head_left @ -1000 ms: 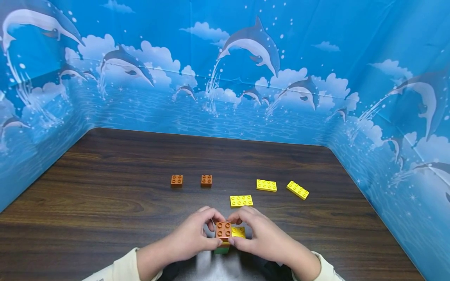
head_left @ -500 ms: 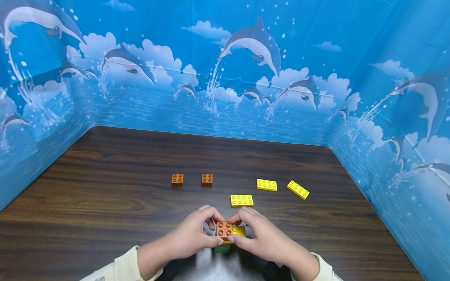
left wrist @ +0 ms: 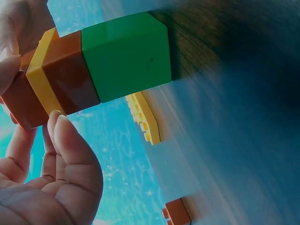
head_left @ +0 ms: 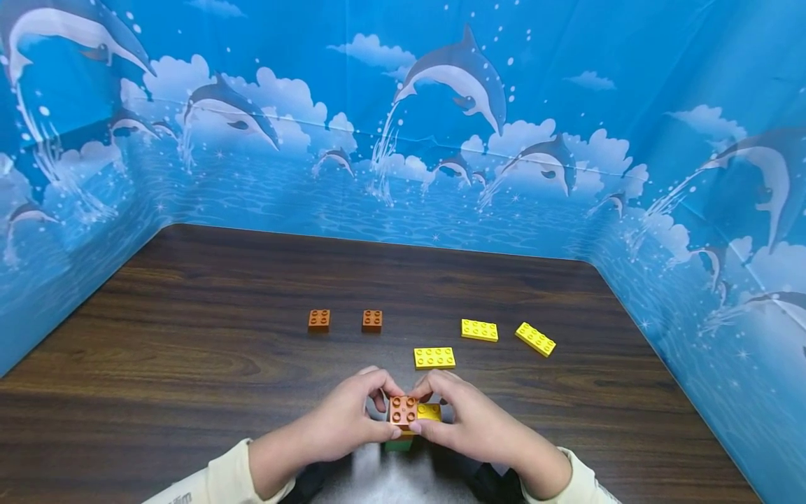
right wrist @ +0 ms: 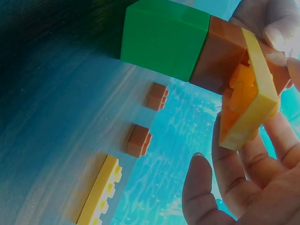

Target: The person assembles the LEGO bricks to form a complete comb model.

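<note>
A small tower stands at the near side of the table: a green block [left wrist: 129, 56] at the bottom, a brown brick [left wrist: 70, 70] on it, then a yellow plate [right wrist: 255, 105], and a second brown brick [head_left: 403, 407] on top. The plate juts out to the right beyond the bricks. My left hand [head_left: 334, 428] holds the top brown brick from the left, thumb at its near corner and fingers behind. From the right, my right hand [head_left: 474, 423] grips the same brick between thumb and fingertips, its hand arched over the plate's overhanging end.
Two loose brown bricks [head_left: 319, 320] [head_left: 372, 320] lie farther back on the dark wooden table [head_left: 189, 364]. To their right are three yellow plates [head_left: 434, 358] [head_left: 480, 330] [head_left: 535, 339], one turned at an angle. A blue dolphin-print curtain [head_left: 403, 189] borders the table.
Both hands keep their hold on the top brown brick with hardly any movement. The head view has shifted slightly; the loose bricks stay put on the table.
</note>
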`<state>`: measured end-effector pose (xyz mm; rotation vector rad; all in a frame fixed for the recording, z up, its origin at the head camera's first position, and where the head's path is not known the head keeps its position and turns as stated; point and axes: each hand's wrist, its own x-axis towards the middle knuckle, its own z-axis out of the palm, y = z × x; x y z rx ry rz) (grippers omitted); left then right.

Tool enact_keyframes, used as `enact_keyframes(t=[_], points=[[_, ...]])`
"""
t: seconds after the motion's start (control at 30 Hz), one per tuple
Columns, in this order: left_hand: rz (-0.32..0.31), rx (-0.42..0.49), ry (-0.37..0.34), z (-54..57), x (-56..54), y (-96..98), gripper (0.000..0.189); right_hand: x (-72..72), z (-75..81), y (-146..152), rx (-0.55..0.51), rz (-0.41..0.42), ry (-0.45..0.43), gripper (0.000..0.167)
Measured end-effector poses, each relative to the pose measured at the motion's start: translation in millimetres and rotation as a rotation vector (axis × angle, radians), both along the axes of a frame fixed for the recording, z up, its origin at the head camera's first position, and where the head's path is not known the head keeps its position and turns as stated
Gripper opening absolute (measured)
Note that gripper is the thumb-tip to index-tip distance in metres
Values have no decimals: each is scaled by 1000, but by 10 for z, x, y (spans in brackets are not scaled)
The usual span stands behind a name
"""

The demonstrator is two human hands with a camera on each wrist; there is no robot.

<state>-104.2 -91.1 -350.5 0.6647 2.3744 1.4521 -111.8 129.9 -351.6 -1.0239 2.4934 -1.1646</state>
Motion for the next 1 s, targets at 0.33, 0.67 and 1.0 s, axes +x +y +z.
enact_keyframes(t=[0.33, 0.67, 1.0], points=[[0, 21, -4, -10, -12, -2, 29, -23, -20, 15, -35, 26, 2, 19], [2, 29, -19, -22, -23, 3, 28, -144, 81, 70, -12, 24, -69, 27], [20, 22, -24, -28, -24, 25, 29, -489, 24, 154, -58, -141, -151, 32]])
